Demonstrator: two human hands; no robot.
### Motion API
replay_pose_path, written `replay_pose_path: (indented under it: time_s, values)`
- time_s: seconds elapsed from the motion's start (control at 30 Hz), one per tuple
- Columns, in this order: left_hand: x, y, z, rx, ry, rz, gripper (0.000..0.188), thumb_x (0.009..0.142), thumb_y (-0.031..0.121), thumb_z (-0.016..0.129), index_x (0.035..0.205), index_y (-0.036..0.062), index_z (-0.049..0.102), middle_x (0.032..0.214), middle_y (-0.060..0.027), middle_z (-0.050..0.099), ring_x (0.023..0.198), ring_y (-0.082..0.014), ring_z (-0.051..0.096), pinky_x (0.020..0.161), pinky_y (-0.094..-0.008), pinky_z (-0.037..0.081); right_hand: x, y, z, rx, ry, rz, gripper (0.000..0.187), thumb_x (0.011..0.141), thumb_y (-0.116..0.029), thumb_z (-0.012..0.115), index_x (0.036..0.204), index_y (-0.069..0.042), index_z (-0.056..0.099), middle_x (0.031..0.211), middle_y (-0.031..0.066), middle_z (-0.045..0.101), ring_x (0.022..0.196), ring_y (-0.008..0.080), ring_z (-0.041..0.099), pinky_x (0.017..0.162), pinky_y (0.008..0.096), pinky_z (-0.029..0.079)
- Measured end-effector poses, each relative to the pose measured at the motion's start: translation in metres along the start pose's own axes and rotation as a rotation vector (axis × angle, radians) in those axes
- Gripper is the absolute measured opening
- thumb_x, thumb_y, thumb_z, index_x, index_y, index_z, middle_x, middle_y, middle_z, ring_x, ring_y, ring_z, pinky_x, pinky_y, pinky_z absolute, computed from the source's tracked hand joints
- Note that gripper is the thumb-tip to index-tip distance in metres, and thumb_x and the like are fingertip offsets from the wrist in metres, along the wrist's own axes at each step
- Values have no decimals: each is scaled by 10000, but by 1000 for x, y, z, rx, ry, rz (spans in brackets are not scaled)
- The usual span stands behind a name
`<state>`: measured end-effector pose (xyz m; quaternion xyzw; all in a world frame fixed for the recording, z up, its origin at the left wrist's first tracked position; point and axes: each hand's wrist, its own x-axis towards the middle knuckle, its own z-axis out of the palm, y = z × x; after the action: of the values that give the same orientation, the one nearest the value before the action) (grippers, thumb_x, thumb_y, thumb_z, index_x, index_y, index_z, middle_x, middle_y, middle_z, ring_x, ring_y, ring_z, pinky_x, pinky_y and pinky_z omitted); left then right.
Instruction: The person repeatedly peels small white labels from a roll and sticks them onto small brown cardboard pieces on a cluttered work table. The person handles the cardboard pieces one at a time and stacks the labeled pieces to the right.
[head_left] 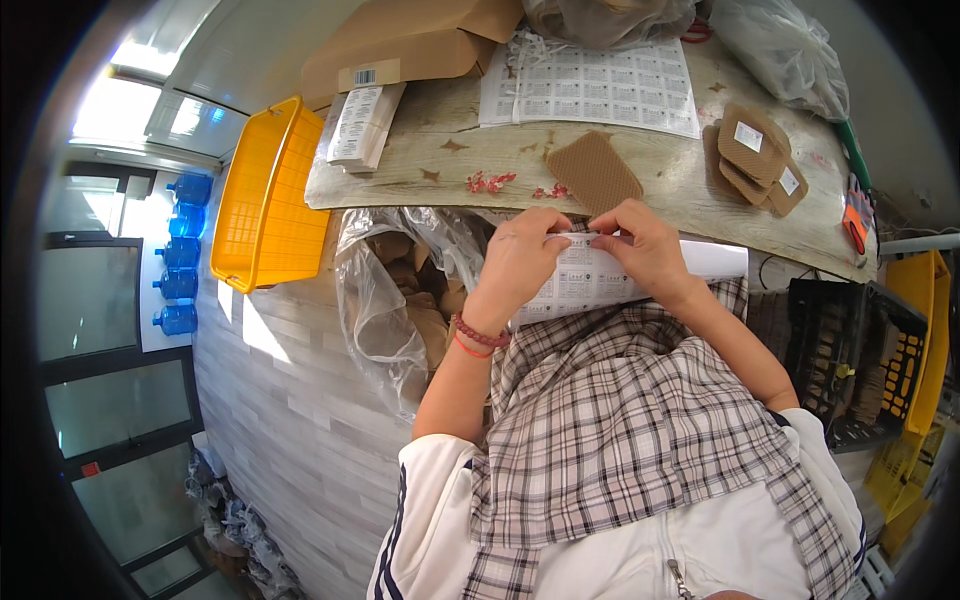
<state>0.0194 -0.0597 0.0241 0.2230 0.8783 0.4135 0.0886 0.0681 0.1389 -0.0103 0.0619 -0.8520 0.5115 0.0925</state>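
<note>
Plaid cloth (620, 420) on lap, nearest cam. Left hand (515, 262) & right hand (640, 245) both pinch label sheet (590, 275) at table (440, 160) edge. Bare brown pad (594, 172) at 12 o'clock; labelled pads (755, 150) stacked at 2. Seems partway: more pads left in bag (400, 290).

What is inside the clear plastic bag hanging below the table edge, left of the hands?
The clear plastic bag shows tan, flat cardboard-coloured pieces piled inside. Their number and lower layers are hidden by crinkled plastic and the left hand.
</note>
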Motion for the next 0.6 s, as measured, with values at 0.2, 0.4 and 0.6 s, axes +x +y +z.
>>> replay_pose_path:
  time_s: [0.2, 0.4, 0.6]
  values:
    - [-6, -18, -7, -173, -85, -176, 191, 855, 53, 678, 1021, -27, 725, 906, -123, 725, 822, -167, 672, 773, -314, 521, -6, 5, 5, -186, 39, -212, 93, 799, -76, 772, 888, -92, 752, 866, 39, 653, 814, 238, 639, 711, 357, 513]
    - [-1, -20, -5, -178, -65, -186, 150, 850, 41, 677, 967, -35, 732, 821, -109, 714, 755, -141, 640, 711, -295, 501, -10, 4, 10, -375, 156, -455, 151, 766, -54, 766, 911, -87, 740, 929, 24, 685, 826, 230, 645, 750, 354, 508]
    - [1, -24, -4, -180, -64, -232, 138, 851, 39, 675, 956, -32, 732, 796, -100, 708, 738, -132, 627, 694, -293, 494, -10, 6, 10, -476, 126, -568, 180, 744, -42, 769, 916, -75, 728, 962, 27, 695, 841, 228, 652, 768, 350, 509]
